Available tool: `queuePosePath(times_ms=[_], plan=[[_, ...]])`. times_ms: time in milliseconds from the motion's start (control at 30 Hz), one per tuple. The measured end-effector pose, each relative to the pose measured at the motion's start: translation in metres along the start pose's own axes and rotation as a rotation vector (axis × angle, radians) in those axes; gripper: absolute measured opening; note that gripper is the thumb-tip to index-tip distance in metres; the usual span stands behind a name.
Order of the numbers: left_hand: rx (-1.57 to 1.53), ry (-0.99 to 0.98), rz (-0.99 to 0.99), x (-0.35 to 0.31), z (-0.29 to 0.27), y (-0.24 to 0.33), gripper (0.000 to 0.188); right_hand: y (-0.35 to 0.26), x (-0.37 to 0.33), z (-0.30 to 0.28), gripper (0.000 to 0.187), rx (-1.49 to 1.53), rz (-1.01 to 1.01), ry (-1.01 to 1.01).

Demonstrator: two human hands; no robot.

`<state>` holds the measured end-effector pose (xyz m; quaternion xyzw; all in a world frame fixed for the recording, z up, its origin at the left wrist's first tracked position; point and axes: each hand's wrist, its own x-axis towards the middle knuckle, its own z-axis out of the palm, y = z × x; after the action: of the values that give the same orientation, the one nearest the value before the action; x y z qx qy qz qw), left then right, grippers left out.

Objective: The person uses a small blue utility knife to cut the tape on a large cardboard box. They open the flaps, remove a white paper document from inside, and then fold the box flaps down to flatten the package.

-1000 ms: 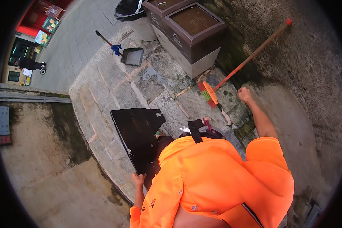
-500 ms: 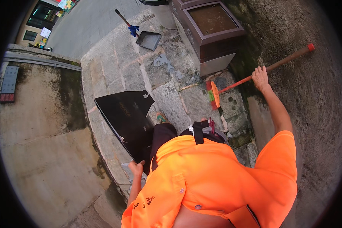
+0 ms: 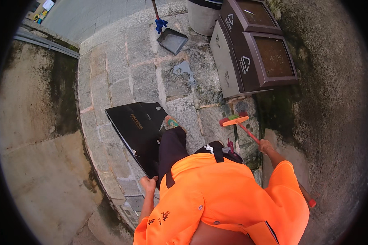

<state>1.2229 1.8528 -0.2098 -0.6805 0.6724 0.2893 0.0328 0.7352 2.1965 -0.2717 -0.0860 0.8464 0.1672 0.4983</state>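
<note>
My left hand point(image 3: 149, 184) grips the near edge of a large flat black cardboard box point(image 3: 129, 126), which hangs tilted beside my left leg. Light lettering and small pale spots show on its face. Out to the right, my right hand point(image 3: 266, 146) is wrapped round the red handle of a broom point(image 3: 235, 119). Its orange head, with red and green bristles, is low over the stone paving ahead of me. The far end of the handle sticks out behind my right arm, and the orange sleeve hides part of it.
Brown and grey recycling bins point(image 3: 253, 57) stand ahead on the right by a stained wall point(image 3: 335, 102). A long-handled dustpan point(image 3: 172, 40) with a blue cloth-like bundle on its handle stands farther off, near a round grey bin point(image 3: 201, 18). A ledge drops off at left.
The broom has swung round: its head turned and its handle end came back toward me, with my right hand lower and nearer. The bins appear closer. My left hand still holds the cardboard box.
</note>
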Motion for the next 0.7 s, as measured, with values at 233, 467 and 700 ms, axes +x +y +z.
queuePosePath(times_ms=[233, 467, 700], plan=[[-0.198, 0.023, -0.055, 0.124, -0.051, -0.021, 0.028, -0.094, -0.027, -0.014, 0.015, 1.096, 0.257, -0.585], [-0.236, 0.057, -0.064, 0.252, -0.121, 0.030, 0.021, -0.282, -0.036, -0.120, 0.021, 1.517, 0.201, -0.879], [-0.211, 0.171, 0.018, 0.424, -0.192, 0.049, 0.020, -0.459, 0.009, -0.247, 0.022, 1.583, 0.003, -0.700]])
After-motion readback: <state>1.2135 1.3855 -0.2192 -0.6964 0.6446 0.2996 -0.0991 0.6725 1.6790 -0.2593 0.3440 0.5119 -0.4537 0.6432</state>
